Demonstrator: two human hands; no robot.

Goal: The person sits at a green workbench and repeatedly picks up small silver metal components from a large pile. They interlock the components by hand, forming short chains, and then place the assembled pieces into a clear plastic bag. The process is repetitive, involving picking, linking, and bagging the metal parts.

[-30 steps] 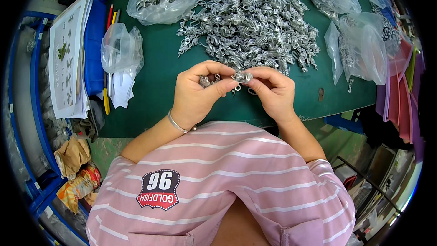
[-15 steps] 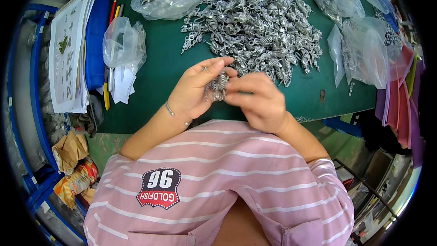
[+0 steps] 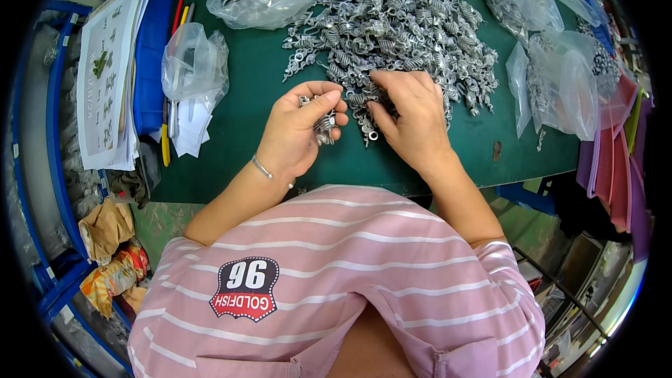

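- Bright, fairly even light, with soft shadows.
- Small glints on the silvery spiral metal pieces (image 3: 409, 42); pale sheen on the crumpled plastic bag (image 3: 183, 70).
- Bluish-white glare at lower right.
- Black fisheye corners; blue storage rack (image 3: 66, 288) bends.

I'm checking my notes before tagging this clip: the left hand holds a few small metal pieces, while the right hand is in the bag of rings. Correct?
Not quite: the right hand is at the near edge of the pile of metal pieces, not in the bag, as the head view shows. The left hand does hold small metal pieces.
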